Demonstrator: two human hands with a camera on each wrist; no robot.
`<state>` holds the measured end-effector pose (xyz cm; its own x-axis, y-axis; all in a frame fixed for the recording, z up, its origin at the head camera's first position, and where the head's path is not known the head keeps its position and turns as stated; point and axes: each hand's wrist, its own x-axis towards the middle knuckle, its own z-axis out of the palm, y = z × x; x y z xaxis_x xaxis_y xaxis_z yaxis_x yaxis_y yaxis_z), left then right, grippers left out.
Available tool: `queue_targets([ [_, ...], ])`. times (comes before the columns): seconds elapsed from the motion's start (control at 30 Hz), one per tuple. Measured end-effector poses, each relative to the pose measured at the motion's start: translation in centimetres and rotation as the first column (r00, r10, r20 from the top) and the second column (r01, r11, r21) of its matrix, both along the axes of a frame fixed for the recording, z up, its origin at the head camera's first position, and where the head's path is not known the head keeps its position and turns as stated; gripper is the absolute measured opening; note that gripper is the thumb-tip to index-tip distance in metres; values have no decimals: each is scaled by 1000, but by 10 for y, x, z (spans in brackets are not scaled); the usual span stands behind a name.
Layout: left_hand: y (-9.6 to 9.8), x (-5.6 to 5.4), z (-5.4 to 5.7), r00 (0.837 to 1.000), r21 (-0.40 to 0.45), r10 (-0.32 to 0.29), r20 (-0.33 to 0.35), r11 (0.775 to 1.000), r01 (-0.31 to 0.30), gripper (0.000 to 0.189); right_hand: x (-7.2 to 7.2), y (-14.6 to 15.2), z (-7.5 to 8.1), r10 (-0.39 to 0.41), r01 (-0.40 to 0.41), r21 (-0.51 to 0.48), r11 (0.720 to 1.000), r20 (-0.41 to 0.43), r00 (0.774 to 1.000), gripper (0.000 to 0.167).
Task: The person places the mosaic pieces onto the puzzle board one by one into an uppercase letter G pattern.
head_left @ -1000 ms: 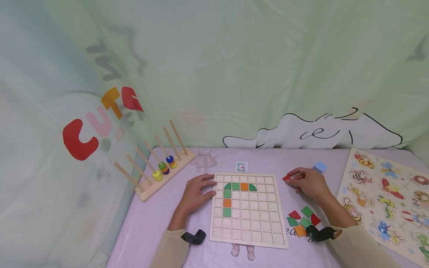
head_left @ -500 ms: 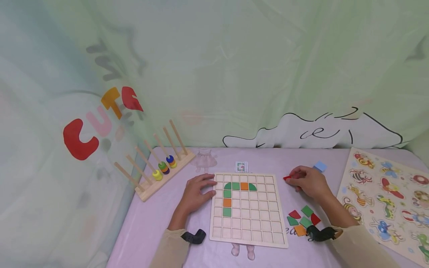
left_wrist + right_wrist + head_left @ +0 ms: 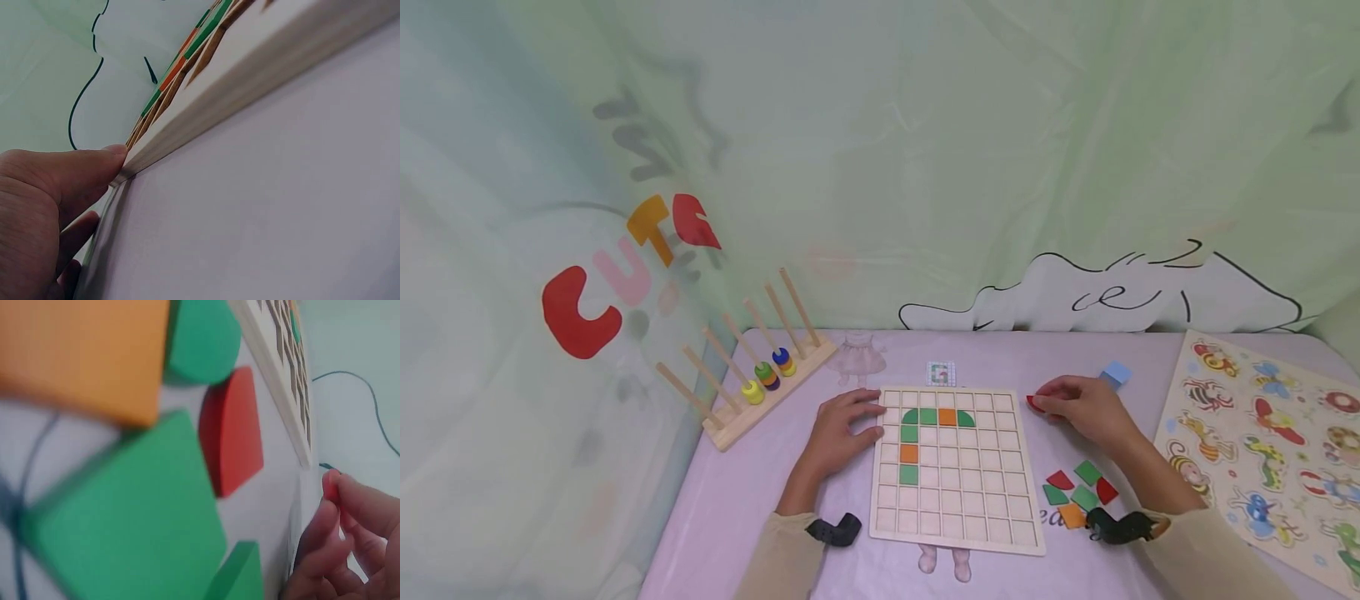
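My left hand (image 3: 842, 429) rests at the left edge of a wooden grid board (image 3: 958, 546), fingertips and thumb touching its rim. In the left wrist view the thumb (image 3: 94, 164) lies against the board's side. Green and orange tiles fill some cells, forming a row with a column down its left end; a green rounded tile (image 3: 966, 419) ends the row. Just off the board's upper right side, my right hand (image 3: 1090, 408) pinches a red rounded tile (image 3: 1035, 404) between thumb and fingers. Most of that tile is hidden by the fingers in the right wrist view.
Loose tiles lie right of the board, among them a red one (image 3: 1060, 480) and an orange one (image 3: 1072, 517). A small pattern card (image 3: 941, 374) sits behind the board. A peg stand (image 3: 775, 392) with rings is left, a blue block (image 3: 1116, 375) and insect puzzle (image 3: 1232, 492) right.
My right hand has turned slightly and shifted a little left toward the board with the red tile. The left hand and the tiles on the board stay as they were.
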<state>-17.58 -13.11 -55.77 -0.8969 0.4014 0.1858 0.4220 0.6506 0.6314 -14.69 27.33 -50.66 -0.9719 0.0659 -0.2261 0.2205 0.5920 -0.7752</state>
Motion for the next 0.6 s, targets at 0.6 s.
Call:
queue_targets([
  [0.6,1,0,0,1000,3,9,13,1000,-9,31,7,-52,23,240,-222,-184,958,81,967,27],
])
